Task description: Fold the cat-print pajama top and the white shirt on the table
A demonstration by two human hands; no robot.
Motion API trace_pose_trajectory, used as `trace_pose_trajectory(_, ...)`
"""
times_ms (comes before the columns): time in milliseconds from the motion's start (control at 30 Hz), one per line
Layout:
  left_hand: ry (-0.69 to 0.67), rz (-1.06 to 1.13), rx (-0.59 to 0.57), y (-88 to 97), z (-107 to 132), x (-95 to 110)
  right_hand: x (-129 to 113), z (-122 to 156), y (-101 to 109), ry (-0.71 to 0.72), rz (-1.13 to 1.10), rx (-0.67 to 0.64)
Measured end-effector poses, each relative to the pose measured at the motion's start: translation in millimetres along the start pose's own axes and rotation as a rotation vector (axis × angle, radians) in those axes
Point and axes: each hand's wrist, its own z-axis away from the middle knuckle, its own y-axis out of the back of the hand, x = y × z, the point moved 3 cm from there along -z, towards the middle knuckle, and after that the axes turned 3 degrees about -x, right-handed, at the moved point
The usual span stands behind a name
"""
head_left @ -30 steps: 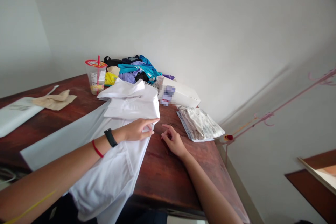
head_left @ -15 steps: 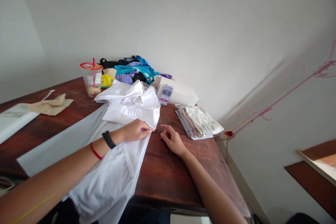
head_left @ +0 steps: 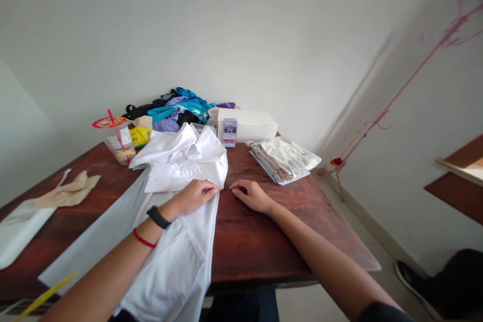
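Head view: left grip [head_left: 194, 195] flat on white shirt [head_left: 177, 256], right grip [head_left: 252, 195] half-curled, empty; white box [head_left: 247, 125] beyond.

Table [head_left: 264, 231]: shirt [head_left: 177, 256], box [head_left: 249, 125], cup [head_left: 116, 138], perhaps napkin [head_left: 70, 188].

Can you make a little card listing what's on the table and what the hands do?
Left hand: palm down on the right edge of the white cloth shirt; grip unclear
Right hand: curled, empty, on the dark red wooden table beside the shirt
Behind: heap of colourful clothes, white cardboard box
Far left: clear plastic cup with red lid
Right: stack of folded cream cloth
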Motion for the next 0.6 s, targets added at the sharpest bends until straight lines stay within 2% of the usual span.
trace_pose_trajectory(100,0.016,-0.046,-0.083,-1.2,-2,-1,-2,1,2,0.025,-0.008,0.012)
trace_pose_trajectory(367,0.055,-0.058,-0.084,-1.6,-4,-2,2,-1,4,0.063,-0.009,0.064)
trace_pose_trajectory(600,0.071,0.001,-0.064,-3.9,-8,-12,2,-3,6,0.049,0.055,-0.016)
